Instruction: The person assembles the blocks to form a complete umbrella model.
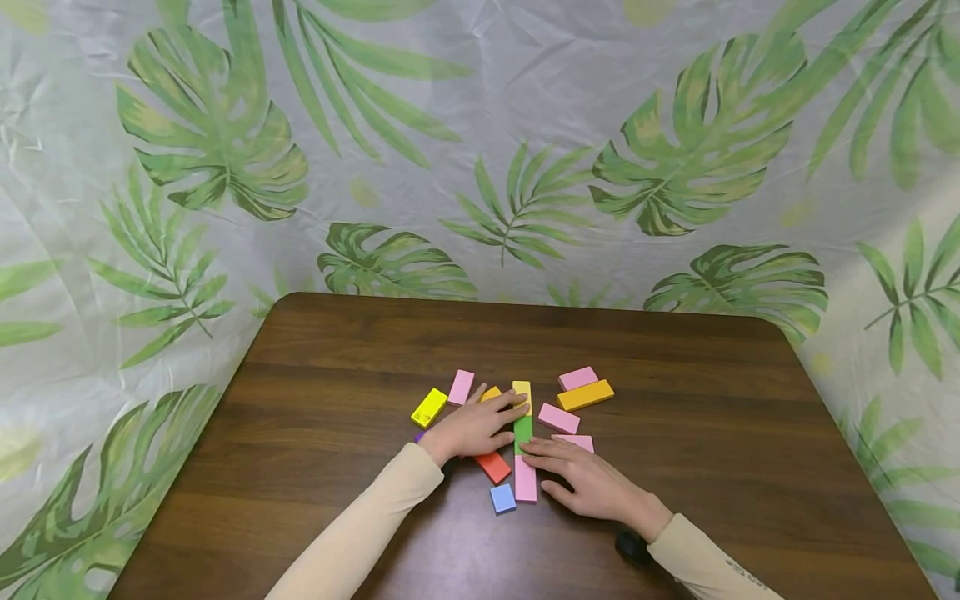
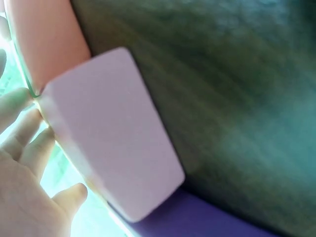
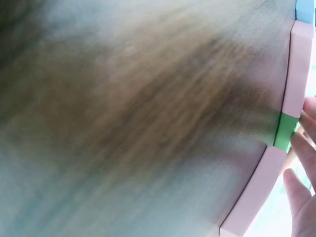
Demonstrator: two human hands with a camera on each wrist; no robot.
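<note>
Head view: two bare hands work at a straight row of blocks laid end to end on the brown table [image 1: 337,358]. The row runs from a pale yellow block [image 1: 522,387] at the far end, through a green block [image 1: 523,432], to a pink block [image 1: 526,482] nearest the person; its alignment suggests deliberate placing.

The left hand [image 1: 471,428] reaches across from its side, fingers extended and loosely spread over the pale yellow block, gripping nothing — a touch that looks meant to square or steady the far end. The right hand [image 1: 598,485] lies opposite with fingers nearly straight, its tips by the seam of green and pink, likewise without a grip; it probably acts as a guide along the row's right edge. Whether each fingertip presses or merely rests, one cannot tell.

Left of the row lie a light blue block [image 1: 502,498], a red block [image 1: 493,467] and a bright yellow block [image 1: 429,408]; to the right, an orange block [image 1: 585,395] touches a pink one. These lie at varied angles — presumably set aside to leave the hands room.
</note>
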